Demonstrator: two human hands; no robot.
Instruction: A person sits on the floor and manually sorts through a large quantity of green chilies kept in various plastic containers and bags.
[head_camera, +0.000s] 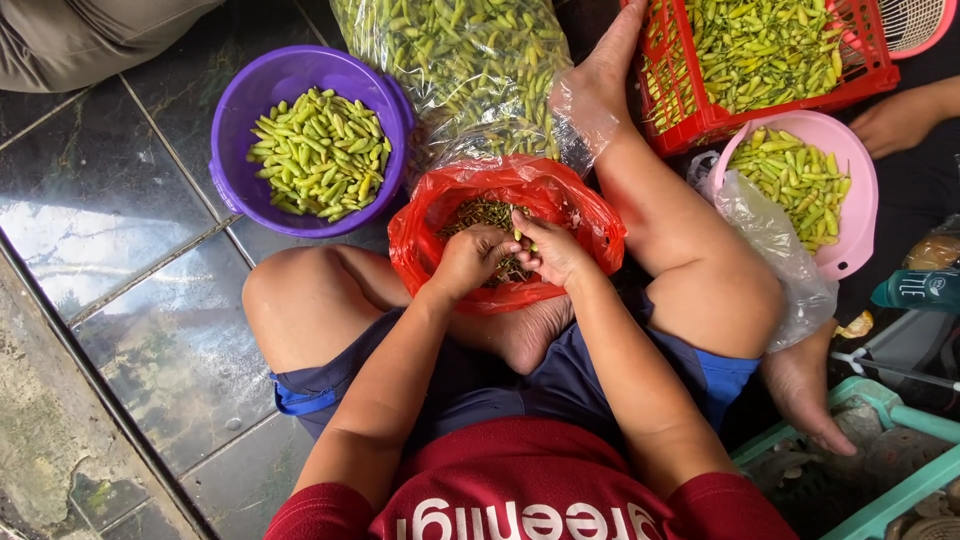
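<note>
Small green chili (522, 247) pinched between both hands over the red plastic bag (590, 225) of stems, in the person's lap. Left hand (472, 258) curled, fingertips closed on it; right hand (553, 250) pinches the other end (stem side, probably). Best kept low over the bag so stems drop in. Purple bowl (232, 130) of chilies sits left, pink bowl (862, 200) right.

Small green chilli (521, 247) pinched between both hands, above stems (brownish) in red bag (430, 215)
</note>
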